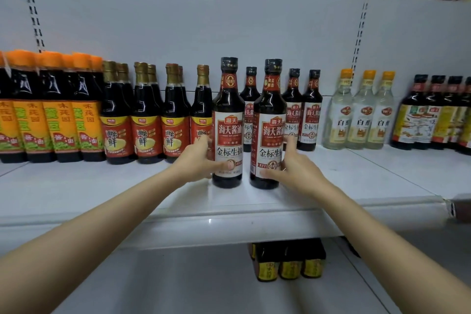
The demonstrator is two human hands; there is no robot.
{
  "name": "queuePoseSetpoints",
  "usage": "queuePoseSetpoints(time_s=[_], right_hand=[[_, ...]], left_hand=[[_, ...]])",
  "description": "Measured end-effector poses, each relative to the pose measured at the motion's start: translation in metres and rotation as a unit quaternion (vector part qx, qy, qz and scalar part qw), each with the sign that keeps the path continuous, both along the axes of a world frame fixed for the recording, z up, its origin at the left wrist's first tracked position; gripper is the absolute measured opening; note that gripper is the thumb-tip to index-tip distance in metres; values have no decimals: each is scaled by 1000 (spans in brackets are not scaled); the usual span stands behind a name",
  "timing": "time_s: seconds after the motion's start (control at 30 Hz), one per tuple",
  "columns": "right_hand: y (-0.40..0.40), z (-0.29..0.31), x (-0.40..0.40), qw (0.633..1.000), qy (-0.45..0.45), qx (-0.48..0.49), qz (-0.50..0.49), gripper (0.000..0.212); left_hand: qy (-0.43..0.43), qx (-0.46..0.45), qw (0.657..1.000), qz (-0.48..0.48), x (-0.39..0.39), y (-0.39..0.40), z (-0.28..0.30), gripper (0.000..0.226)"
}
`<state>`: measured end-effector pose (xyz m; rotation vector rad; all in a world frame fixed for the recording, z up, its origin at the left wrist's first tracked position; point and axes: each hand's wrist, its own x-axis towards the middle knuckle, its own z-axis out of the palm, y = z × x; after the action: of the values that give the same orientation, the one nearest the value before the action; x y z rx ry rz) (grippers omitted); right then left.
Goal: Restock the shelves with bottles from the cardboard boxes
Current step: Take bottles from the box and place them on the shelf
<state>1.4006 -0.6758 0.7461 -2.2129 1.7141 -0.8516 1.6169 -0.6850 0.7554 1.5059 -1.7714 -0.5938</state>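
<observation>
Reaching over the front lip of the white shelf, a person holds one dark soy bottle in each hand. The left hand wraps the lower part of the left bottle, thumb across the front of the white label near its bottom edge and fingers curled round the left side. The right hand grasps the right bottle the same way from the other side, thumb lying low across the label, index finger raised along the bottle's right edge. Both bottles stand upright on the shelf, close side by side with a narrow gap between them, forward of the rows behind. The right one leans very slightly left at the neck.

Behind them, against the back panel, stand three matching bottles with the same red-and-white label. To the left runs a row of red-label bottles with gold caps, and further left a block of orange-cap bottles with yellow labels. To the right are three clear vinegar bottles with yellow caps, then a cluster of dark bottles at the frame's edge. Below the shelf, on a lower level, sit three small bottles with yellow labels, their tops hidden by the shelf edge.
</observation>
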Motion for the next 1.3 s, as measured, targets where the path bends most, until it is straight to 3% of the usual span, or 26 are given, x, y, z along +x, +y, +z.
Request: queuePoseSetpoints(time_s=[0.2,0.3,0.37,0.47,0.57,0.73,1.0,1.3], right_hand=[[-1,-9,-2,999,0,-35,-22,80],[-3,-9,-3,999,6,-45,-25,87],[-5,-5,-3,998,6,-62,-15,100],[-4,16,-7,992,-31,-118,22,114],[-5,38,-10,985,-20,-163,61,115],[-13,41,-9,984,29,-151,92,116],[-37,39,-12,981,41,-169,82,111],[-76,46,-19,986,23,-149,68,107]], left_hand=[[22,-10,1000,-14,-14,4,1,50],[9,-6,1000,-9,-15,6,2,51],[-25,-39,999,0,-16,9,8,67],[-71,-169,982,53,-21,17,28,106],[-129,-235,962,55,-26,26,46,115],[-212,-205,955,22,-30,24,43,121],[-212,-194,957,34,-34,5,44,120],[-274,-216,936,53,-46,-41,45,117]])
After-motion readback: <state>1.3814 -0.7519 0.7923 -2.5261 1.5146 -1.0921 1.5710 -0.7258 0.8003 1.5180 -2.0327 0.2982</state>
